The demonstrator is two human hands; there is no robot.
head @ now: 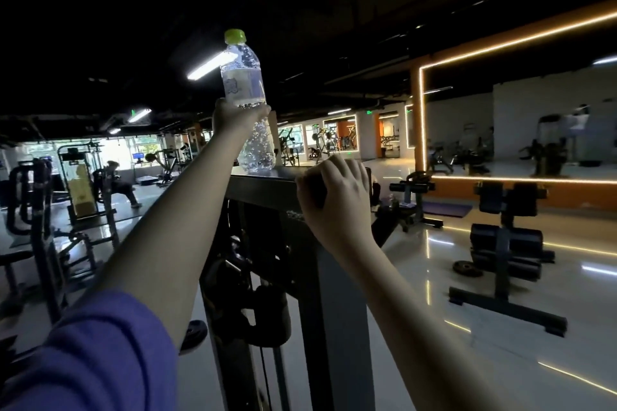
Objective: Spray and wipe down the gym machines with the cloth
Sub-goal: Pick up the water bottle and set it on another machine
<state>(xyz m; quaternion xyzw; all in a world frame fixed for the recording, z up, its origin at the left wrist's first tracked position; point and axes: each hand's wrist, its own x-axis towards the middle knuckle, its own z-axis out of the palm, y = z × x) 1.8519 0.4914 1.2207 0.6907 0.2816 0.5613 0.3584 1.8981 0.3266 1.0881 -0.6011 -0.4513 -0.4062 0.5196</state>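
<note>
A clear plastic bottle (245,83) with a green cap stands upright, its base on the flat top of a tall dark gym machine (320,277). My left hand (230,117) grips the bottle round its middle, arm stretched up from a purple sleeve. My right hand (337,190) is at the machine's top right corner, fingers curled round a dark wad that looks like a cloth (312,190). The hand hides most of the cloth.
A pulley and cables (253,304) hang inside the machine's frame below my arms. Benches (504,240) and a weight plate (467,268) stand on the glossy floor at right, before a mirror wall. More machines and a person (118,182) are at left.
</note>
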